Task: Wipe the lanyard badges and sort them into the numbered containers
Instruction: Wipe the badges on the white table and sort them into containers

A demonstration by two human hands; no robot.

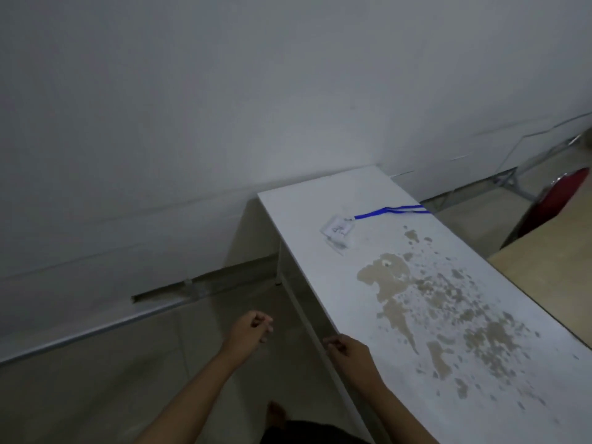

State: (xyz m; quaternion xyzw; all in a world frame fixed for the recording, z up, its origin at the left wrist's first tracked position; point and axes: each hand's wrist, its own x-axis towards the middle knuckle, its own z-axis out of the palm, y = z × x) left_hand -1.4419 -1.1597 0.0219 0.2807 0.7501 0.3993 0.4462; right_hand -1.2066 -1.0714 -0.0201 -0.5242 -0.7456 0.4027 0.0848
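Long white desk (320, 251) with peeling, blotched paint. A flat clear-sleeved badge (337, 233) on a blue ribbon lanyard (392, 211) lies near its far end. Left hand (251, 328) beside the desk and right hand (349, 349) at its near edge, both curled, holding nothing.

A clear-sleeved white badge (337, 232) lies flat near the table's (320, 213) far end, its blue lanyard (392, 211) trailing over the right edge.
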